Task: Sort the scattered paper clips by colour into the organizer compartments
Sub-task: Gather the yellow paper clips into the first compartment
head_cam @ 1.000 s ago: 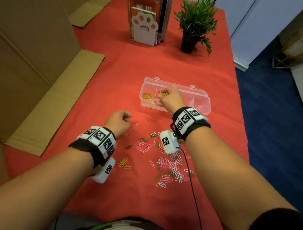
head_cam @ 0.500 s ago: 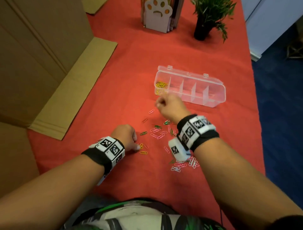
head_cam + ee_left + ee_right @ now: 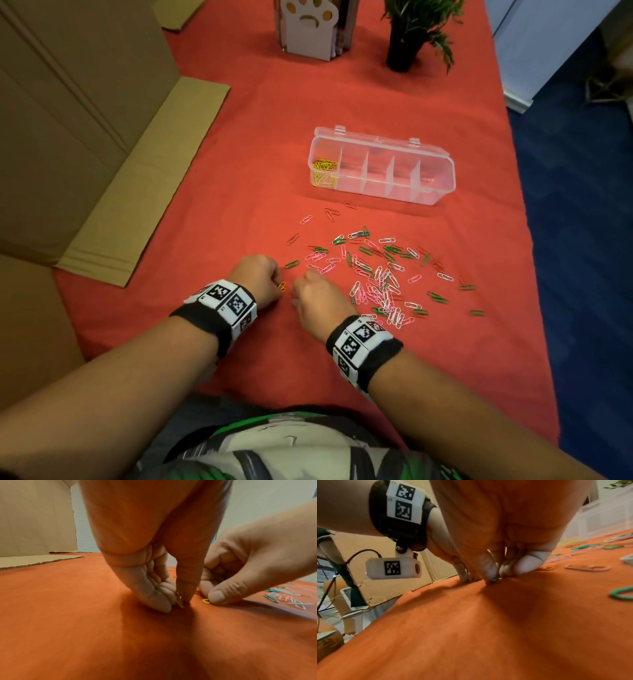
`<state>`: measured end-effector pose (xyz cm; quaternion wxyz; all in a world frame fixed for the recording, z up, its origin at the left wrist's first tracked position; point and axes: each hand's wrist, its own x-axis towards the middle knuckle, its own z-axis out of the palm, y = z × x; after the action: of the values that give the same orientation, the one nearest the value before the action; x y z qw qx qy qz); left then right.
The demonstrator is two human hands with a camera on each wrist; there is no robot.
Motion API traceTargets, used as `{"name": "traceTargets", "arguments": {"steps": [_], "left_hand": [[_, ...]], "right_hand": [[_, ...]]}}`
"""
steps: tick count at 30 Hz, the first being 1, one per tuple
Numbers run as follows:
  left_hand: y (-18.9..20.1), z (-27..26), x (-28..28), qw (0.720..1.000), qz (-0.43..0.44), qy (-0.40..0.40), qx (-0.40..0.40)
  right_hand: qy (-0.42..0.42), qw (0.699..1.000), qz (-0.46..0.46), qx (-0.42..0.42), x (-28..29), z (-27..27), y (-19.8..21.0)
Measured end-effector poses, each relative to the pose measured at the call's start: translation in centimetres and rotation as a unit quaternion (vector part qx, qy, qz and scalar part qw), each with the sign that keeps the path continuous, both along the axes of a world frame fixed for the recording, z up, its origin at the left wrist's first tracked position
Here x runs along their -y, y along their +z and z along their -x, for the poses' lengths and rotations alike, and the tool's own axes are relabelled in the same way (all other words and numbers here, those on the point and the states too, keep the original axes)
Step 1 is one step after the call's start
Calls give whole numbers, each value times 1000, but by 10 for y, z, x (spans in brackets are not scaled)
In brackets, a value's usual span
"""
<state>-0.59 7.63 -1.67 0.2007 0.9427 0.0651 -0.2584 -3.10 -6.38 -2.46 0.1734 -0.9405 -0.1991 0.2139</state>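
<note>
Two hands pinching yellow clips on the red cloth

The red tablecloth (image 3: 239,171) bears one clear organizer (image 3: 435,185) with five compartments; only the leftmost holds clips, a pile of yellow ones (image 3: 323,169). Between organizer and hands lie scattered paper clips (image 3: 376,274), pink, white, green and red, too many to count. The left hand (image 3: 255,279) pinches one yellow clip (image 3: 179,601) against the cloth; just beside it the right hand (image 3: 313,298) pinches a second yellow clip (image 3: 206,600).

Black wristbands (image 3: 366,356) with white square-coded tags; green, white, grey patterned top (image 3: 291,445)
</note>
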Motion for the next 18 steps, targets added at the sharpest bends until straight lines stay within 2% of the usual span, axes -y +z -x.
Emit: {"name": "traceTargets", "arguments": {"steps": [7,12,18], "left_hand": [[2,9,13,999,25,-16,21],[-3,-1,25,992,112,48,20],[-11,-12,29,970,204,132,31]], "right_hand": [[2,997,69,27,32,5,7],[-10,997,66,39,44,7,9],[-23,998,57,28,44,5,7]]}}
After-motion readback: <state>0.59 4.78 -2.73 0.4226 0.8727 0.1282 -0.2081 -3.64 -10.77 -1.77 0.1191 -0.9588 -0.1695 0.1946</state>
